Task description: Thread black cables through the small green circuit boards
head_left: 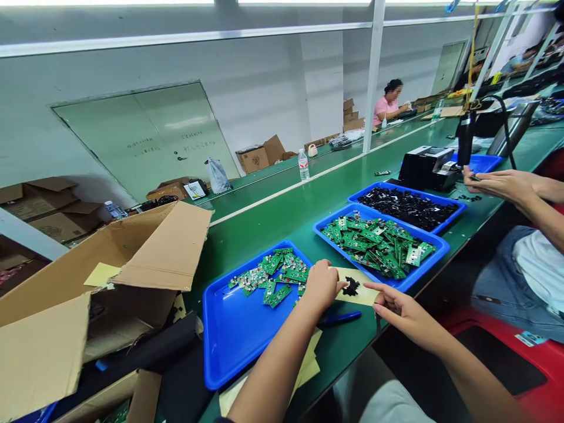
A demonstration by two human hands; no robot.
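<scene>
My left hand (324,286) is over the right edge of a blue tray (238,346) that holds green circuit boards (282,273). Its fingers are curled, and their tips are mostly hidden. Just right of its thumb, a small pile of black parts (351,286) lies on a sheet of yellow paper (363,296). From the other side, my right hand (403,309) points its index finger toward the pile, with thumb and finger apart and nothing seen between them. A blue pen (341,318) lies on the table below the paper.
A second blue tray (440,249) is heaped with boards; behind it another tray (460,207) holds black pieces. An open cardboard box (163,252) stands at left. At right, a co-worker's hands (506,185) are near a black machine (425,167) and a hanging black tool (466,138).
</scene>
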